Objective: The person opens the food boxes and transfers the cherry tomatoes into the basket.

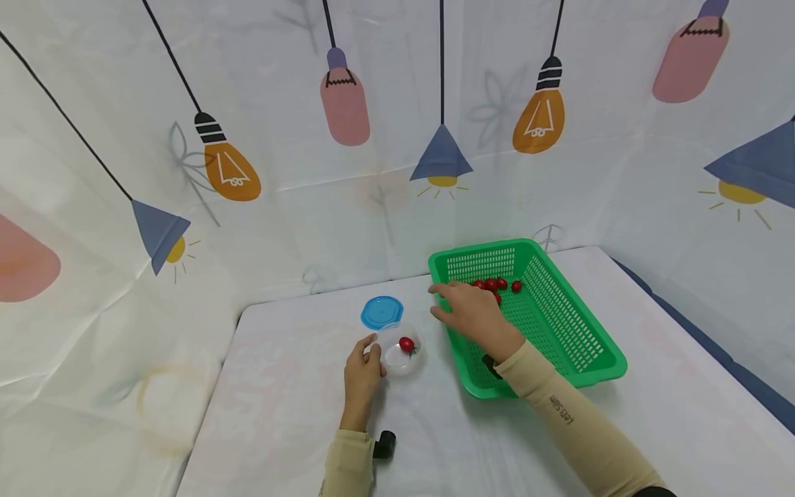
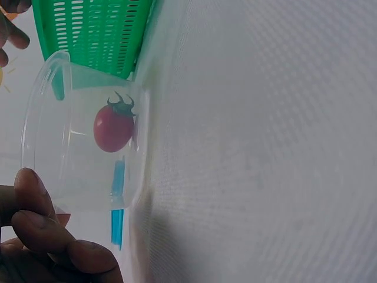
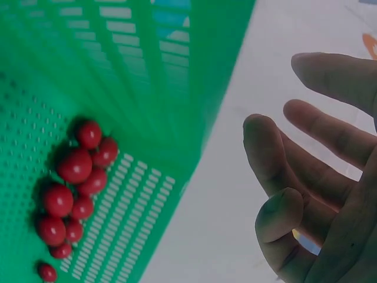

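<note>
A clear plastic bowl (image 1: 393, 364) stands on the white-covered table with one red cherry tomato (image 1: 406, 344) with a green stem inside. My left hand (image 1: 362, 373) is at the bowl's left side, its fingers bent, thumb and fingertip pinching the rim. In the left wrist view, those fingers (image 2: 36, 191) overlap the bowl's wall near the rim. Over the left edge of a green basket (image 1: 540, 345), my right hand (image 1: 472, 316) hangs with loosely bent, spread fingers and nothing between them. Several red cherry tomatoes (image 3: 73, 165) lie together at the basket's far left corner, partly hidden by that hand in the head view.
Just behind the bowl lies a round blue lid (image 1: 381, 312) on the table. A white cloth wall (image 1: 348, 228) printed with lamps and bulbs rises at the table's back edge. The basket takes up the table's right half.
</note>
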Available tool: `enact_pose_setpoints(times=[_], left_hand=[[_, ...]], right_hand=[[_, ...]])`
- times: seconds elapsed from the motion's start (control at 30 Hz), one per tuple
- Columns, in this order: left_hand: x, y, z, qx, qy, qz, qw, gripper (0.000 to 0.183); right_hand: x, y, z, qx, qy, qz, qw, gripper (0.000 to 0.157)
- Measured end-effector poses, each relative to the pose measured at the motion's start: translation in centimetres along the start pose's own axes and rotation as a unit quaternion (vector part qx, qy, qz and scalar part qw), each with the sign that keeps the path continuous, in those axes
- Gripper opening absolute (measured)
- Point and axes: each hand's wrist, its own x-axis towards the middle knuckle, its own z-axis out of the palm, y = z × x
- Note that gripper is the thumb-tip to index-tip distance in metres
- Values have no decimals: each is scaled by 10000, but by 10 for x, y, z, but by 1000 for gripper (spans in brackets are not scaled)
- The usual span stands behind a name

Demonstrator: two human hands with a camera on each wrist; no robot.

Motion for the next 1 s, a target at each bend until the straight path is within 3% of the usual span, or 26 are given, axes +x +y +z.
enact_pose_setpoints(times=[0.37, 0.77, 1.0], left_hand=[[0, 1, 0, 8, -18, 1, 10000, 37], [1, 0, -1, 4, -20, 83, 10000, 37], [2, -2, 0, 28, -39, -10, 10000, 38]], right_hand=[[-5, -28, 11, -100, -120, -84, 9998, 37], [-6, -44, 2, -192, 167, -253, 9994, 35], [-5, -53, 0, 146, -166, 30, 9998, 37]])
